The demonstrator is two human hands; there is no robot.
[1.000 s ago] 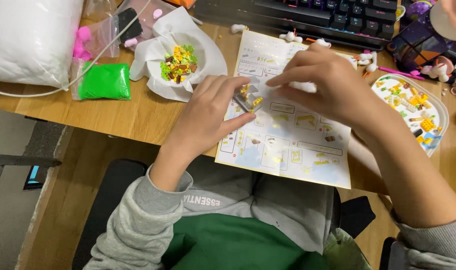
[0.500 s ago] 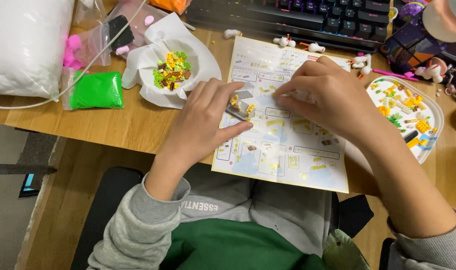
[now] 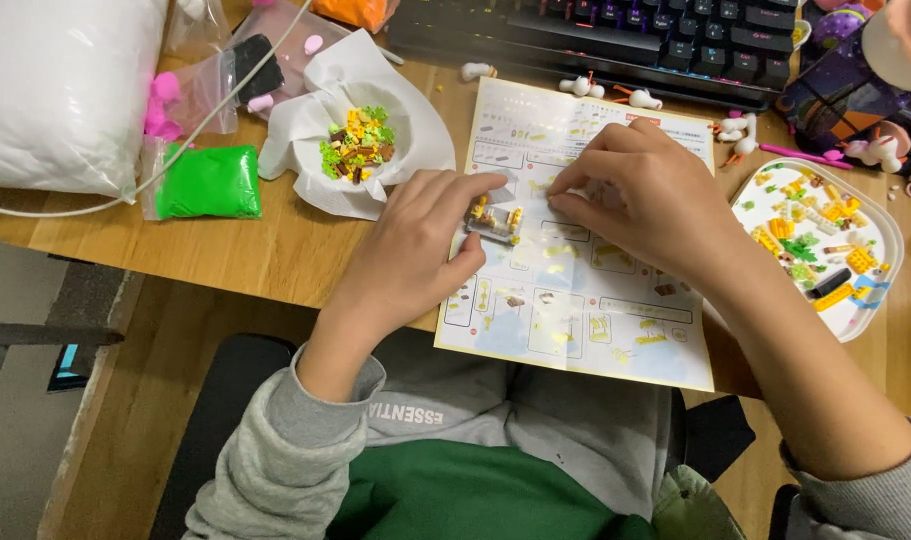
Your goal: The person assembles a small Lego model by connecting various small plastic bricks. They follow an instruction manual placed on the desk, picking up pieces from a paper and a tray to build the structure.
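Grey sweatshirt, ribbed cuffs pushed up forearms; green garment below; bare hands (image 3: 415,250).

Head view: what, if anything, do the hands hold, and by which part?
The left hand pinches the small brick model by its ends. The right hand shows nothing held.

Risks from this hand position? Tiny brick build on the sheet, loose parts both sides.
1. The left hand pinches the small brick assembly only at its edge; a press by the right hand might tip it or pop pieces off.
2. The instruction sheet overhangs the desk edge, so dropped pieces could slide into the lap.
3. The right forearm lies close to the white parts tray and may nudge it.
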